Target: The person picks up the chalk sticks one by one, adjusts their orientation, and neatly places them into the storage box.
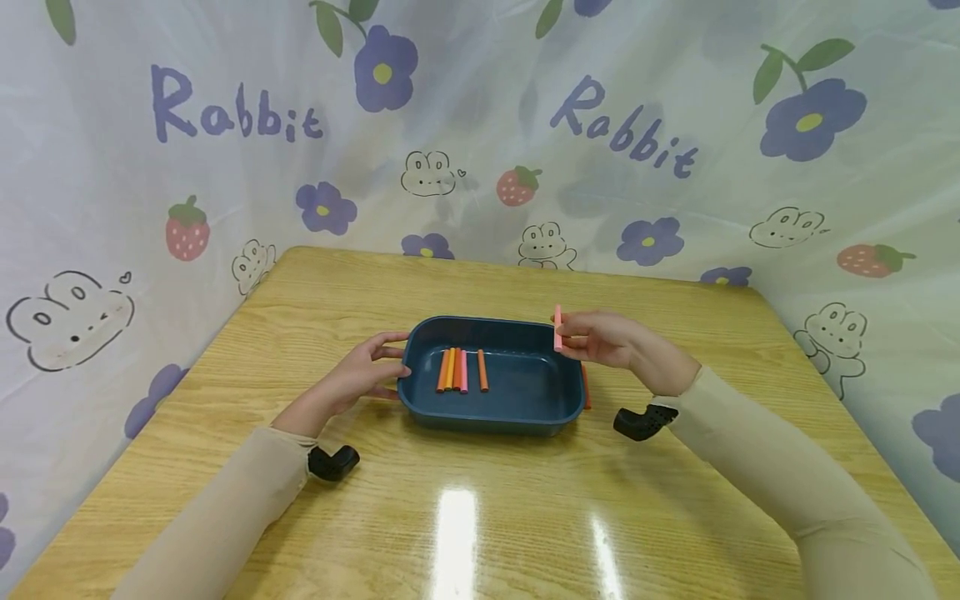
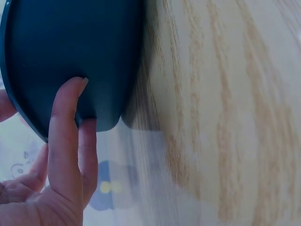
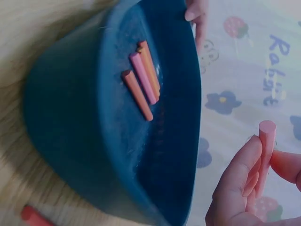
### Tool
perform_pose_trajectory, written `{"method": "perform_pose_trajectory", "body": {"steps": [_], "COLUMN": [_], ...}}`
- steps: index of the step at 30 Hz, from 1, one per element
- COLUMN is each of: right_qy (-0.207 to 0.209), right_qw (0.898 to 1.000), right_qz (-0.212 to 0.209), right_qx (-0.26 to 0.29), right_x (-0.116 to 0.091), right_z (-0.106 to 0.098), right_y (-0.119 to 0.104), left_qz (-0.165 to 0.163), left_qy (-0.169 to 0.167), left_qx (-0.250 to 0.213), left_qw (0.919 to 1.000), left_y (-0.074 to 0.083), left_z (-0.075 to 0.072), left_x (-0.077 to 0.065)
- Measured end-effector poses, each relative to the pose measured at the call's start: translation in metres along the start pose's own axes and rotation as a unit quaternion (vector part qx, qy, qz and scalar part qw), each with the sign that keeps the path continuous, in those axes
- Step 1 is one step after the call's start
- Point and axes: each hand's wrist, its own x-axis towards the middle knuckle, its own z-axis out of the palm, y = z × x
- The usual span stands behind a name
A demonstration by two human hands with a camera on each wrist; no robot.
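A dark blue rectangular tub (image 1: 491,423) stands on the table. My left hand (image 1: 367,367) holds its left end, one fingertip over the rim and other fingers (image 2: 66,136) against the outer wall. Raised at the tub's right end, my right hand (image 1: 603,337) pinches a smooth pink stick (image 3: 266,141) between thumb and fingers. Inside the tub lie several similar sticks: an orange one (image 1: 442,371), a pink one (image 1: 463,372) and others side by side, with a brownish-orange stick (image 1: 483,372) a little apart to their right.
On the table, a red stick (image 1: 587,387) lies just outside the tub's right end, partly hidden by it in the head view. The wooden table (image 1: 360,533) meets a printed cloth (image 1: 480,108) behind and at both sides.
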Motion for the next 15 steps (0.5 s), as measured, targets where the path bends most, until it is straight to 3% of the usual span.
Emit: {"method": "perform_pose_trajectory", "body": {"steps": [15], "right_qy": [-0.003], "right_qw": [1.0], "right_qz": [0.016], "right_qx": [0.001], "right_x": [0.027], "right_z": [0.033], "right_y": [-0.007], "left_qz": [0.0], "left_qy": [0.005], "left_qx": [0.003], "left_qw": [1.0], "left_y": [-0.002], "left_z": [0.0], "left_x": [0.001]}}
